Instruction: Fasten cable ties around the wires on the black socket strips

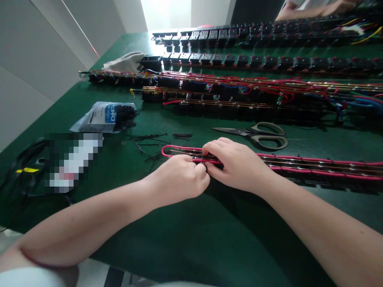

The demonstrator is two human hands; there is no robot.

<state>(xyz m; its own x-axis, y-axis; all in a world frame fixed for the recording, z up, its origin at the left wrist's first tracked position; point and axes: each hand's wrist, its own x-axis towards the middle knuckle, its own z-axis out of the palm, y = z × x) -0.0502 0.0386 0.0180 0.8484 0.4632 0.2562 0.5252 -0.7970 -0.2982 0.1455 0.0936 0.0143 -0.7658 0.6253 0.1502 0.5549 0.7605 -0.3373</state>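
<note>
A long strip of black sockets wired with red wire and copper bars lies across the green table in front of me. My left hand is closed in a pinch at the strip's left part, its fingertips on a small black cable tie. My right hand lies right against it, fingers curled over the strip and the red wire, thumb meeting my left fingers. What exactly sits between the fingertips is mostly hidden.
Scissors lie just behind my hands. Loose black cable ties and an open bag of them sit to the left. Several more wired socket strips fill the back. A white glove and another person's arm are farther off.
</note>
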